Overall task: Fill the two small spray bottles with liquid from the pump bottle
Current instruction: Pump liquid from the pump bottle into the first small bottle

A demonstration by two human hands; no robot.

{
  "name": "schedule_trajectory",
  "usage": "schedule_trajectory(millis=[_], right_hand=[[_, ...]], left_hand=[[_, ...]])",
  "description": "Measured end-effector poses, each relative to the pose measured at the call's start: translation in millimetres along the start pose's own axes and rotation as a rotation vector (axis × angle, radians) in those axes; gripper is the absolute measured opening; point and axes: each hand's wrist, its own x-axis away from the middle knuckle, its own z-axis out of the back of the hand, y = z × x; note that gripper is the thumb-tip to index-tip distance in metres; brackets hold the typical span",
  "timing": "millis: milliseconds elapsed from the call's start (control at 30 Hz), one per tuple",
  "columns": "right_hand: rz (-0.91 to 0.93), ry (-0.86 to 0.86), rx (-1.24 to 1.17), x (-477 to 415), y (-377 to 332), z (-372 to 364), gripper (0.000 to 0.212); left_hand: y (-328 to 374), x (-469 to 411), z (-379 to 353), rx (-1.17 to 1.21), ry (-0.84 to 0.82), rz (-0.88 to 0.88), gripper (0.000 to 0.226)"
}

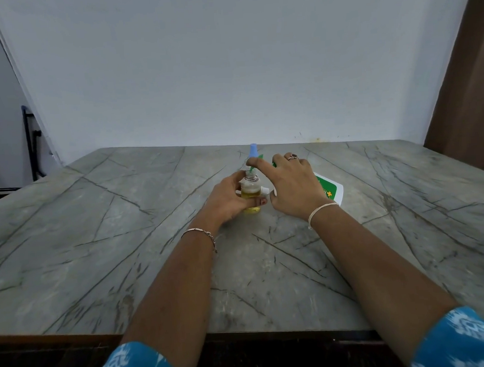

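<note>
My left hand grips a small clear spray bottle that stands upright on the table with its neck open and yellow liquid inside. My right hand lies over the white pump bottle with a green label, which is tilted toward the small bottle. My right forefinger rests on the green pump spout, whose tip is right at the open neck. Just behind stands a second small bottle with a blue cap, mostly hidden by the hands. A small white piece shows between my hands.
The grey marbled table reaches to a plain white wall at the back. A dark metal frame stands off the table's left side, and a brown curtain hangs at the right.
</note>
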Motion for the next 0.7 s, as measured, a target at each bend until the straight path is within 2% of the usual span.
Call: schedule_trajectory(millis=[333,700], right_hand=[[-0.038,0.001,0.003,-8.2,-6.7,-3.4,0.066],[-0.006,-0.031,-0.010,-2.7,0.4,0.1,0.076]], left_hand=[[-1.6,-2.2,-1.3,-0.021,0.001,0.024,0.067],[0.1,-0.1,-0.3,-0.012,0.001,0.025,0.069]])
